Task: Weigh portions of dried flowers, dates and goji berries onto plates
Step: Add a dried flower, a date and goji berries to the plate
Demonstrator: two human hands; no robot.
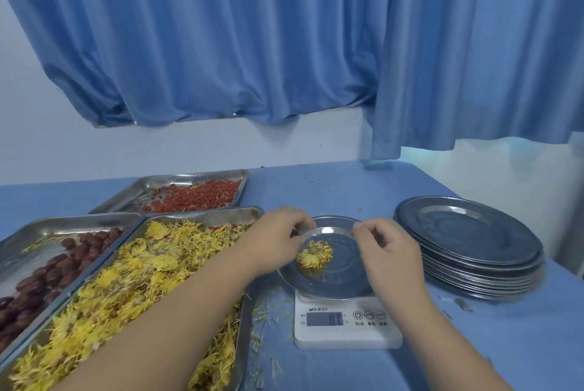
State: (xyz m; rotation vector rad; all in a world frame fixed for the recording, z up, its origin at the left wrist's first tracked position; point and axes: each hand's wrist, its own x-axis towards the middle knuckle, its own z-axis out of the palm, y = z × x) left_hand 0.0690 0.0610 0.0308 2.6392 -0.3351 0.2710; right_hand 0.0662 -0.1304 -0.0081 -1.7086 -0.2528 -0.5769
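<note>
Both hands at the plate on the scale
Left hand (278, 239) and right hand (387, 251) pinch the plate (341, 283) rim; one dried flower (315, 254) lies inside, scale (347, 324) beneath

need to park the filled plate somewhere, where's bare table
Bare table lies beyond the scale, between the goji tray and the plate stack; also near the front edge, right of the scale. The left is crowded with trays; petals litter the strip beside the flower tray.

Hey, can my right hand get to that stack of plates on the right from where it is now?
Probably yes. The right hand sits over the plate on the scale, and only bare tablecloth lies between it and the plate stack.
</note>
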